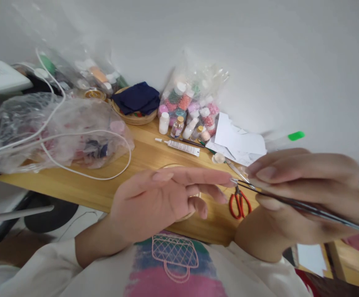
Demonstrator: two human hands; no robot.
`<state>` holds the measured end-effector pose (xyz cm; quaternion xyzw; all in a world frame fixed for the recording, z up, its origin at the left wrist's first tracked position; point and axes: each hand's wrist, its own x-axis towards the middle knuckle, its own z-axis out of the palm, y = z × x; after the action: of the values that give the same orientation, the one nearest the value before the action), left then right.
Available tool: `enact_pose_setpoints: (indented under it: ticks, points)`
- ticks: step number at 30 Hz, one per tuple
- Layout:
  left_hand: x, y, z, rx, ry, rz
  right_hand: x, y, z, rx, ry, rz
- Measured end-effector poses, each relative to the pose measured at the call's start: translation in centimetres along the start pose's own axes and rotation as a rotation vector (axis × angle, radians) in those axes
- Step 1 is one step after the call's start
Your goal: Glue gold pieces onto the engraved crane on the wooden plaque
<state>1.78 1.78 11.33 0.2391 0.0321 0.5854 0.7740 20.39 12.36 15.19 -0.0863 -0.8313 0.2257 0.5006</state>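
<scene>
While the left hand is held palm up on the near side of the white tube, its index finger is stretched out straight and its other fingers are loosely curled; it is spread fairly wide, and nothing can be seen gripped in it. By the right hand, raised to the right of and nearer than the tube, a pair of dark tweezers is pinched between thumb and fingers, the hand being closed around the shaft. The tweezer points are brought to the tip of the left index finger, nearer and to the right of the tube; whether something tiny is caught there cannot be told.

The tube is laid flat on the wooden table. Just beyond it small bottles are lined up, and behind these a clear bag of jars is propped against the wall. To its right white papers are piled; nearer on that same side, red-handled pliers are seen. Farther back to its left, a round basket is topped with dark blue cloth, and well to its left a crumpled plastic bag is crossed by a white cable
</scene>
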Motion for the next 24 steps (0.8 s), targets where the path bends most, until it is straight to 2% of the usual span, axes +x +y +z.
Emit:
enact_pose_setpoints:
  ticks: [5, 8, 14, 17, 18, 19, 20, 22, 24]
  points:
    - [0.0, 0.1, 0.0, 0.028, 0.011, 0.0, 0.1, 0.2, 0.3, 0.02, 0.013, -0.081]
    - [0.0, 0.1, 0.0, 0.031, 0.025, -0.007, 0.1, -0.1, 0.3, 0.013, 0.04, -0.044]
    - [0.1, 0.0, 0.0, 0.014, 0.013, 0.008, 0.2, -0.8, 0.0, -0.069, -0.054, -0.026]
    - [0.1, 0.1, -0.1, 0.043, 0.034, 0.003, 0.1, -1.0, 0.1, -0.057, 0.001, 0.004]
    - [0.1, 0.1, -0.1, 0.045, 0.039, 0.002, 0.1, -1.1, 0.2, -0.03, 0.113, 0.005]
    - [0.1, 0.1, -0.1, 0.037, 0.041, 0.001, 0.1, -1.1, 0.2, -0.03, 0.103, -0.002]
    - [0.1, 0.1, -0.1, 0.022, 0.036, -0.001, 0.1, -1.1, 0.2, -0.064, -0.025, 0.022]
    - [0.0, 0.1, -0.1, -0.011, 0.019, 0.004, 0.2, -1.1, 0.1, -0.087, -0.06, 0.02]
    - [0.0, 0.2, 0.0, -0.025, 0.012, 0.004, 0.3, -1.1, 0.0, -0.079, -0.017, 0.006]
